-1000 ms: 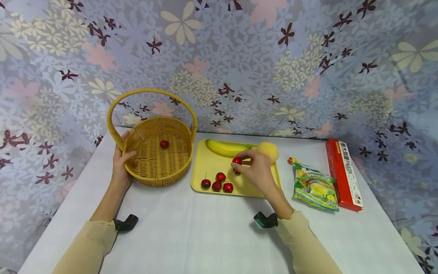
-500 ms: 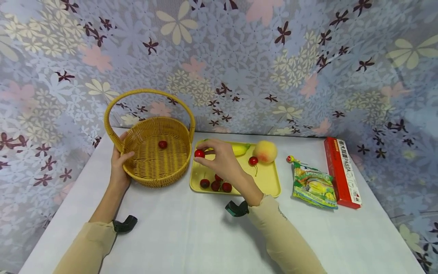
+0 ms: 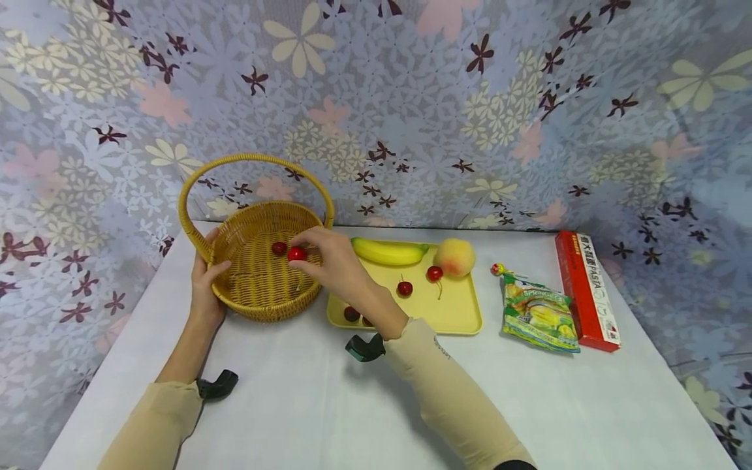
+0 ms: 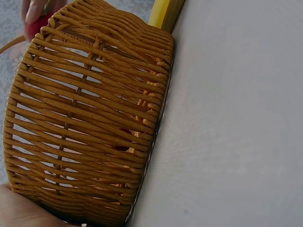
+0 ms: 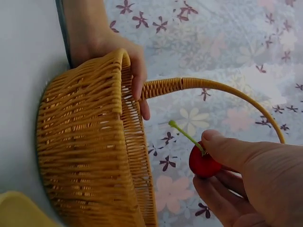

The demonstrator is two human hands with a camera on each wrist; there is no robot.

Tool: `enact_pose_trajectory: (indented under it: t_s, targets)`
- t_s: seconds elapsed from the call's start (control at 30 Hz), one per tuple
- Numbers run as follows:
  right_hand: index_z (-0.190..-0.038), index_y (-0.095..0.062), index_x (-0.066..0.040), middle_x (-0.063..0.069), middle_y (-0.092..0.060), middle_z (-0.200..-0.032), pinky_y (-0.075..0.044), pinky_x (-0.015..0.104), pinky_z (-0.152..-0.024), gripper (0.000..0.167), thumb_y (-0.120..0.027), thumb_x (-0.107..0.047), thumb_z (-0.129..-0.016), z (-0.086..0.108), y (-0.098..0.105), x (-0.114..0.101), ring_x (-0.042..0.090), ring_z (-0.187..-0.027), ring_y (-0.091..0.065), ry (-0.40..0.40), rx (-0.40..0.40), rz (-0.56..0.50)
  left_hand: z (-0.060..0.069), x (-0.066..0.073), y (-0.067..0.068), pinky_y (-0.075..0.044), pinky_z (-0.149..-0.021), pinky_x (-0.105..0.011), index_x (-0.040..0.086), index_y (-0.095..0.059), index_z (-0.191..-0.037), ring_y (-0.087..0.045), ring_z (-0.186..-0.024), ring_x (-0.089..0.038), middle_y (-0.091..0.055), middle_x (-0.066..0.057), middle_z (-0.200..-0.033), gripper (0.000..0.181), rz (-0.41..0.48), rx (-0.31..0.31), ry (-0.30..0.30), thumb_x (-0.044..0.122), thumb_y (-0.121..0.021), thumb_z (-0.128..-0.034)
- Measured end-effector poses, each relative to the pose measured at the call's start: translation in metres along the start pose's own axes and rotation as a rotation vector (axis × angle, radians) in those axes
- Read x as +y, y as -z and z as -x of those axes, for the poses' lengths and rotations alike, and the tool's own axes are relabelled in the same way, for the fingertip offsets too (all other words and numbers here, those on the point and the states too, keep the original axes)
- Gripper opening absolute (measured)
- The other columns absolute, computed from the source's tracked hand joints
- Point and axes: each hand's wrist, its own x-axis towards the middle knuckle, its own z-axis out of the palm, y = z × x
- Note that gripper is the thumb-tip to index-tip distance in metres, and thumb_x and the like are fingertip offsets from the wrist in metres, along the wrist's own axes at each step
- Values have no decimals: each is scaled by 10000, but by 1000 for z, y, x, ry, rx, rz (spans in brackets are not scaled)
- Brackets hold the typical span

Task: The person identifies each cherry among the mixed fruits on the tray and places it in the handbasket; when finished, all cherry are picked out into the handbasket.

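In the head view my left hand (image 3: 205, 290) grips the left rim of a yellow wicker basket (image 3: 267, 312), thumb over the edge. One dark red cherry (image 3: 279, 249) lies inside on the basket floor. My right hand (image 3: 337, 264) pinches another cherry (image 3: 297, 254) between thumb and fingers, over the basket's right side. The right wrist view shows the green stem of this held cherry (image 5: 203, 163) pointing away from the fingers. To the right, a yellow tray (image 3: 455, 316) carries more cherries, among them one by the peach (image 3: 435, 273); my right forearm hides part of the tray's front.
A banana (image 3: 390, 252) and a peach (image 3: 455, 257) lie along the tray's back. Farther right are a lollipop (image 3: 498, 268), a green snack bag (image 3: 540, 316) and a red pasta box (image 3: 587, 290). The basket's tall arched handle (image 3: 255, 156) stands upright; patterned cloth hangs behind.
My right hand has lifted a cherry off the tray and carried it left, over the basket. The left hand keeps its grip on the rim, and the basket has stayed in place.
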Motion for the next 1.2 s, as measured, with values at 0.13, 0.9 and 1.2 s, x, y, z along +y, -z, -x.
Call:
enact_pose_trajectory:
  t_s: [0.13, 0.9, 1.2]
  targets:
    - [-1223, -735, -57, 72, -733, -1202, -575, 300, -951, 321, -814, -166, -933, -9, -5, -2, 188, -1072, -711, 24, 12, 27, 1, -1, 1, -274, -1193, -335, 243, -419, -1610, -319, -1484, -217, -360, 7, -1628, 666, -9, 1, 1, -43, -400, -1009]
    - [-1285, -719, -29, 143, -735, -1269, -569, 453, -1029, 354, -792, -114, -950, 45, 34, 50, 299, -1198, -691, -164, 35, 38, 0, 3, 0, -301, -1196, -341, 225, -399, -1616, -340, -1484, -246, -379, -14, -1616, 619, -19, -10, -7, 25, -419, -1030]
    - [-1248, -729, -11, 180, -747, -1228, -582, 477, -1001, 331, -800, -105, -939, 71, 63, 79, 317, -1153, -717, -254, 46, 104, -1, -1, 2, -285, -1210, -379, 237, -418, -1602, -352, -1480, -255, -380, -31, -1617, 574, -22, -11, -11, 125, -465, -1041]
